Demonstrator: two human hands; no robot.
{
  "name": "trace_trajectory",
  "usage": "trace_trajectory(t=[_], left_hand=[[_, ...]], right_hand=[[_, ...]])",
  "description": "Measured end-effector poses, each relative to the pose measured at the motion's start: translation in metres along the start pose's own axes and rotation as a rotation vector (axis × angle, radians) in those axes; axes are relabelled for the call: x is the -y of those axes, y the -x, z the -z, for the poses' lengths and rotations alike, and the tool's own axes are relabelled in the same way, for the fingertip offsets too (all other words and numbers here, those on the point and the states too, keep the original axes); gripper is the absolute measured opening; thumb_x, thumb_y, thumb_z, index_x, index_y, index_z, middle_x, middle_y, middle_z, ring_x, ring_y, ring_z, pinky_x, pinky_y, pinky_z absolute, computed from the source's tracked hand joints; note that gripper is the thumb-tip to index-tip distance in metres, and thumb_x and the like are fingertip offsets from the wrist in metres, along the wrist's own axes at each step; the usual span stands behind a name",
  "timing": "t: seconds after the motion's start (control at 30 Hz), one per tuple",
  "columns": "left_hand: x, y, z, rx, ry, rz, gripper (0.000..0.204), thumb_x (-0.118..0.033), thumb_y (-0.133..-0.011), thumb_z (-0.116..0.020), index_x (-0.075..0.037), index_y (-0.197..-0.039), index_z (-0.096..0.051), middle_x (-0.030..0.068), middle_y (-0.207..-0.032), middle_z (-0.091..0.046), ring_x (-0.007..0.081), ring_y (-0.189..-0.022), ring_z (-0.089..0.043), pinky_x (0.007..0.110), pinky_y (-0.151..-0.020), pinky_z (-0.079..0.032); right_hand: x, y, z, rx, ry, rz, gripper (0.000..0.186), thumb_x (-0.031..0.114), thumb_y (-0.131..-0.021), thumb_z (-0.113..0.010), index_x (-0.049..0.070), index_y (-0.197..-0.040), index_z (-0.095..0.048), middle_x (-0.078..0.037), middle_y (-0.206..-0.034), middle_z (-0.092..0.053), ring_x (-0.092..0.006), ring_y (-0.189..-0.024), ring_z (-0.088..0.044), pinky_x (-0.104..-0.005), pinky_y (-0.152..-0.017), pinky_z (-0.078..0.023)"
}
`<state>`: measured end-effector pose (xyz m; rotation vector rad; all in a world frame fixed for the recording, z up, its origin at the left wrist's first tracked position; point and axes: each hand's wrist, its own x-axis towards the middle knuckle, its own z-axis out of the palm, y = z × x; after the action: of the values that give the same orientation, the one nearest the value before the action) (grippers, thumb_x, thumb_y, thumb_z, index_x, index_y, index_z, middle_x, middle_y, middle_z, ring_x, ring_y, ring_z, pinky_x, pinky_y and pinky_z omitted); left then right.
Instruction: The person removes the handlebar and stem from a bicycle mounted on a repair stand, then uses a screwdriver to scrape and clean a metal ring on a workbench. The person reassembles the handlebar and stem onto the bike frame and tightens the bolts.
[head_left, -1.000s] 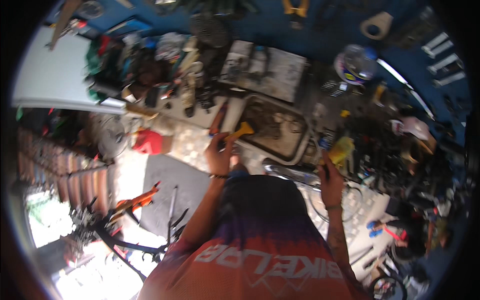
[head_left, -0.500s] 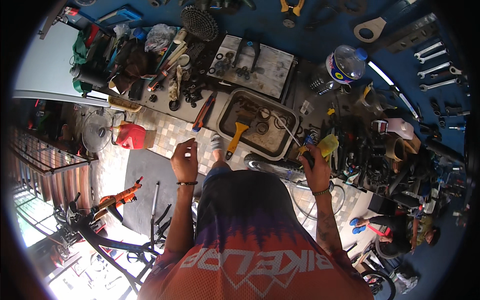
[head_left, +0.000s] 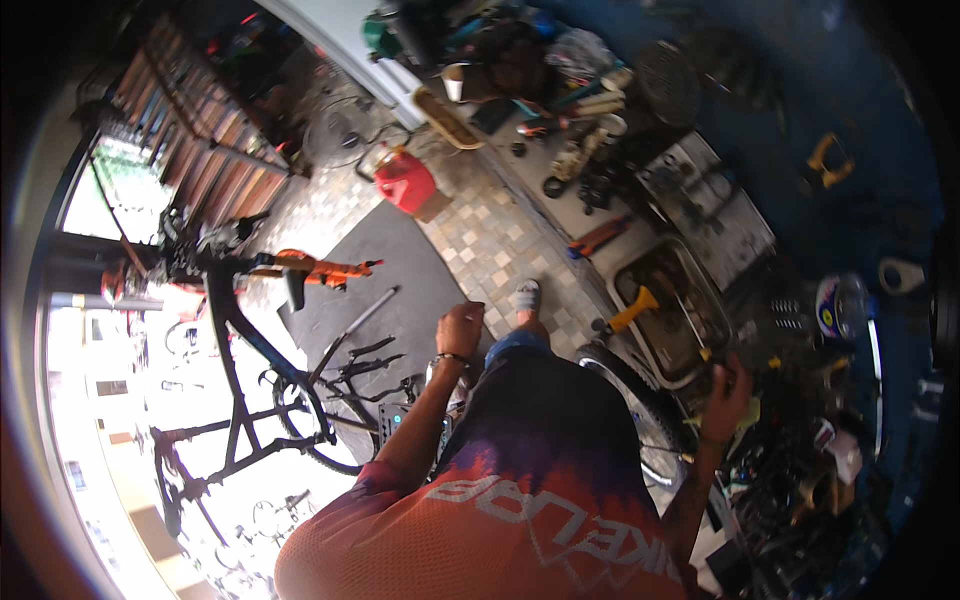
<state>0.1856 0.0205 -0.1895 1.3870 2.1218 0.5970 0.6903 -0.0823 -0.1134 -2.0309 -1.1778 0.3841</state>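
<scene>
A person in an orange jersey stands at the front edge of a cluttered workbench (head_left: 560,195), seen from above. The left hand (head_left: 459,328) hangs curled into a loose fist over the checkered tile floor (head_left: 480,240), holding nothing that can be made out. The right hand (head_left: 728,392) reaches to the bench's near edge, fingers closed around a small yellow object (head_left: 748,412) just beside the corner of a grimy metal tray (head_left: 672,312); what the object is cannot be told. A yellow-handled tool (head_left: 632,308) lies across the tray's front rim. A bicycle wheel (head_left: 640,410) leans between the person's legs and the bench edge. Behind, a grey floor mat (head_left: 385,295) lies open toward a bicycle on a work stand (head_left: 255,340) near the bright doorway. A red fuel can (head_left: 405,180) sits at the mat's far corner.
</scene>
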Motion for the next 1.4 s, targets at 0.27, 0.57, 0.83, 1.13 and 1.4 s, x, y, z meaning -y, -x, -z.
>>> trace_trajectory(t=[0.27,0.57,0.83,1.13,1.4], left_hand=[[0.031,-0.011,0.050,-0.214,0.031,0.116,0.027,-0.032,-0.098,-0.072,-0.014,-0.116,-0.081,0.0147,-0.094,-0.081,0.0299,-0.084,-0.080,0.042,-0.079,-0.062],[0.130,-0.091,0.329,-1.057,-0.439,-0.032,0.051,-0.022,-0.098,-0.074,-0.013,-0.146,-0.063,0.0175,-0.145,-0.058,0.0419,-0.134,-0.054,0.052,-0.108,-0.048],[0.243,-0.149,0.474,-1.060,-0.727,0.349,0.071,-0.041,-0.098,-0.074,-0.021,-0.161,-0.048,0.0149,-0.141,-0.059,0.0352,-0.131,-0.056,0.061,-0.121,-0.032],[0.244,-0.161,0.489,-1.159,-0.724,0.375,0.068,-0.033,-0.093,-0.079,-0.021,-0.155,-0.054,0.0096,-0.126,-0.057,0.0312,-0.122,-0.055,0.055,-0.112,-0.035],[0.294,-0.184,0.510,-1.092,-1.012,0.575,0.058,-0.042,-0.102,-0.068,-0.019,-0.154,-0.056,0.0075,-0.115,-0.063,0.0309,-0.106,-0.063,0.047,-0.093,-0.050]], right_hand=[[-0.036,-0.007,0.031,-0.372,0.235,0.039,0.043,0.029,-0.112,-0.062,-0.002,-0.142,-0.065,-0.021,-0.139,-0.069,-0.0328,-0.127,-0.067,-0.0435,-0.109,-0.054],[0.222,-0.045,-0.111,-0.089,-0.169,0.436,0.047,0.032,-0.114,-0.057,-0.001,-0.148,-0.059,-0.022,-0.136,-0.069,-0.0300,-0.121,-0.068,-0.0403,-0.102,-0.055],[0.557,0.050,-0.279,0.374,-0.536,1.110,0.094,0.067,-0.105,-0.054,-0.004,-0.164,-0.033,-0.027,-0.164,-0.042,-0.0386,-0.151,-0.044,-0.0532,-0.122,-0.039],[0.697,0.101,-0.392,0.573,-0.622,1.293,0.097,0.066,-0.103,-0.058,-0.003,-0.166,-0.033,-0.024,-0.169,-0.039,-0.0418,-0.156,-0.039,-0.0550,-0.125,-0.037],[0.730,0.072,-0.461,0.903,-0.846,1.093,0.117,0.082,-0.091,-0.063,-0.001,-0.167,-0.032,-0.023,-0.170,-0.036,-0.0391,-0.153,-0.040,-0.0524,-0.126,-0.032]])
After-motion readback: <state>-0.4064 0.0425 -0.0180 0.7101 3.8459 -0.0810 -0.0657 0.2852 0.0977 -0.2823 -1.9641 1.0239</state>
